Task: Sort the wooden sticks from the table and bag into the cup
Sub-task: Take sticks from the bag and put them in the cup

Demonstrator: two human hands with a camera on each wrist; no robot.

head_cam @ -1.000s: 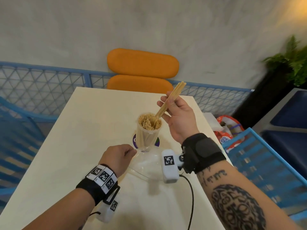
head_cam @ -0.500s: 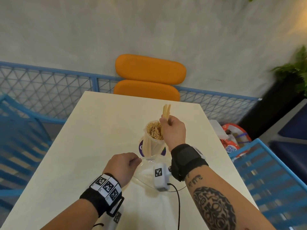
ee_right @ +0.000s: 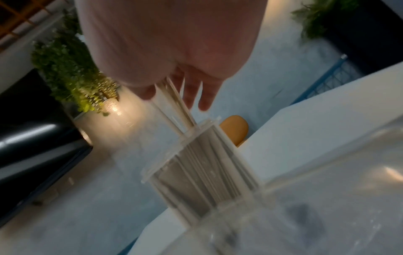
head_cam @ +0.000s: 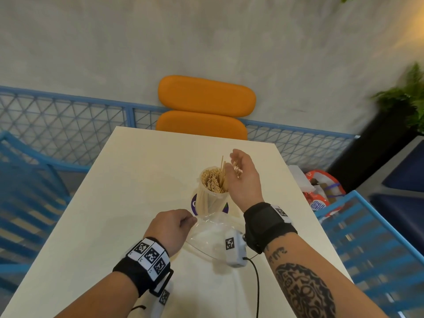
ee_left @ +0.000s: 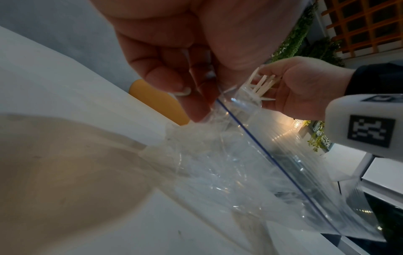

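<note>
Clear cup stood upright on the white table, a little beyond centre, packed with wooden sticks standing on end. A few sticks stuck up above the rest at the cup's right rim, leaning toward the right hand.

Right hand was just beside and slightly above the cup's right rim, palm turned toward the cup, fingers loosely extended. The raised sticks lay against or just before its fingers; the right wrist view was blurred, and whether any stick was actually pinched could not be told.

Left hand was on the near side of the cup, apart from it, fingers curled. Thumb and fingertips pinched the mouth edge of the transparent zip bag, near its blue seal line. The bag lay crumpled on the table between the two forearms, its far edge touching the cup's base.
</note>
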